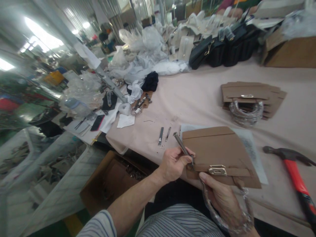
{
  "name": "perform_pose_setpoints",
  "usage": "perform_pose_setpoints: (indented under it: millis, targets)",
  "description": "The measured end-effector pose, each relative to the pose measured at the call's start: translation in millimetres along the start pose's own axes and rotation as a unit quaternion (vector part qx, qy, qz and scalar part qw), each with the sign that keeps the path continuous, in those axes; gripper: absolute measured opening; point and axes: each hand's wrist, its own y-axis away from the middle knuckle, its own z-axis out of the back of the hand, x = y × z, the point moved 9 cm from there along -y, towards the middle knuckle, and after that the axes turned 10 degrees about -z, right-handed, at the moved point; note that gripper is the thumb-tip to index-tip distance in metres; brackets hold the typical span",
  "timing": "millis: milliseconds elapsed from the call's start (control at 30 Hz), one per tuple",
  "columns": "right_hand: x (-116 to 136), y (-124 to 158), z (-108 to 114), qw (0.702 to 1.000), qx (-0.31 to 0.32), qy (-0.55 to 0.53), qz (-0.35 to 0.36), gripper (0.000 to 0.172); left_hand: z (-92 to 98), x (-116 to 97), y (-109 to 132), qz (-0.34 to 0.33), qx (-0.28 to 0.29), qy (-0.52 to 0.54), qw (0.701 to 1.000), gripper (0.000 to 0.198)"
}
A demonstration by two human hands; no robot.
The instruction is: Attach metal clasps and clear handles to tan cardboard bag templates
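Note:
My left hand (172,164) is closed around a metal punch (181,143), a slim rod held tilted. Its lower end meets the strap at the left side of a brown bag panel (209,148). A gold-coloured clasp (217,170) sits on that strap. My right hand (221,194) grips the panel's near edge, thumb on top below the clasp, with the other fingers mostly hidden. A plastic-wrapped handle (247,205) hangs from the panel around this hand. Under the panel lies a pale sheet (256,163).
A red-handled claw hammer (295,174) lies at the right. Two small tools (160,135) rest left of the panel. Stacked brown panels (249,92) lie further back, near black bags (224,49) and a cardboard box (291,51). A box (98,184) stands below the table's left edge.

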Motion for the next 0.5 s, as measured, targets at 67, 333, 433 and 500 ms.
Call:
perform_pose_setpoints:
  millis: [67,333,433,500]
  targets:
    - [13.3,-9.8,-8.2,1.000,0.005,-0.021,0.017,0.058,1.1,2.0,-19.6,-0.006,0.004,0.003,1.000,0.020]
    - [37.7,-42.1,-15.1,0.999,0.034,-0.010,0.041,0.063,0.9,23.9,-72.3,0.010,0.031,0.001,0.999,0.012]
    - [39.2,-42.0,-11.5,0.997,0.041,0.007,0.065,0.058,-0.9,30.5,-67.4,0.014,0.029,0.012,0.999,0.014]
    - [41.2,-41.1,-9.8,0.995,0.044,0.024,0.081,0.059,-1.4,32.2,-62.7,0.013,0.023,0.022,0.999,0.015]
